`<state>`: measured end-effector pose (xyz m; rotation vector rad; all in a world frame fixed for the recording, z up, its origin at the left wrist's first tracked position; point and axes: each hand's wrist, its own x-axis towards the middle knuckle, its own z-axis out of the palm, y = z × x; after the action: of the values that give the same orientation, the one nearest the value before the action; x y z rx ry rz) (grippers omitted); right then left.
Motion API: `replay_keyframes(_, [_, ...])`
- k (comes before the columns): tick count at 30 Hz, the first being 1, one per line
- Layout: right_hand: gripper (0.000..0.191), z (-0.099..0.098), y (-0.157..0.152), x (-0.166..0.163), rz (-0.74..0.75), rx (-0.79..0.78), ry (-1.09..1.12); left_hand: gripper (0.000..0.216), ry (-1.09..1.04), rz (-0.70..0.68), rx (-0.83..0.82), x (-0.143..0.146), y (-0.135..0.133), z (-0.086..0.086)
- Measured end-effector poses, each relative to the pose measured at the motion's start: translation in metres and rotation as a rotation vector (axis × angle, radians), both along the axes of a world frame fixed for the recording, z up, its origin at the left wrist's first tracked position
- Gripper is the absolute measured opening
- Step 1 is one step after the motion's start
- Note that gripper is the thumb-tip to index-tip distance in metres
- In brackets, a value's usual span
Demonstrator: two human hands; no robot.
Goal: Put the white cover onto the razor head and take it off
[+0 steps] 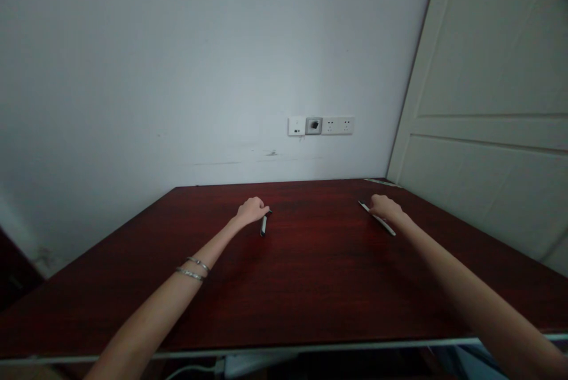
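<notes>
My left hand [252, 209] is closed, thumb and fingers pinching the upper part of a short, pen-like white stick with dark ends [264, 226], near the middle of the dark red table [310, 285]. Farther right, my right hand [385, 207] is closed on a longer, thin white stick with a dark end [387, 228]. That one lies slantwise, low over the tabletop or on it. My fingers hide part of each stick, and their exact kind is too small to make out.
A flat, pale strip [382, 182] lies at the table's back right corner. Behind the table is a white wall with a row of sockets [338, 125]. A pale panelled door [492, 179] borders the right side. Below the front edge shows a white cable [190, 370].
</notes>
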<state>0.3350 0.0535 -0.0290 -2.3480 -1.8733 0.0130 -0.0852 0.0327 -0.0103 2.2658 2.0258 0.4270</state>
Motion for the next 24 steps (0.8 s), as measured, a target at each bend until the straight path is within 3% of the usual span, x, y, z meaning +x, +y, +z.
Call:
replay_keyframes(8, [0.032,-0.010,0.000,0.003,-0.046,-0.110,0.027,0.031,-0.064,-0.064,-0.004,0.009,0.001,0.004])
replay_keyframes(15, [0.026,-0.012,-0.004,-0.005,0.006,0.023,0.023,0.032,-0.158,-0.094,-0.032,0.011,0.000,0.004])
replay_keyframes(19, [0.016,-0.002,-0.005,-0.039,0.129,0.118,0.108,0.032,-0.276,-0.080,-0.099,0.021,0.003,0.007])
replay_keyframes(24, [0.018,0.017,-0.014,-0.109,0.305,0.322,0.233,0.030,-0.424,-0.115,-0.107,0.050,0.007,0.012])
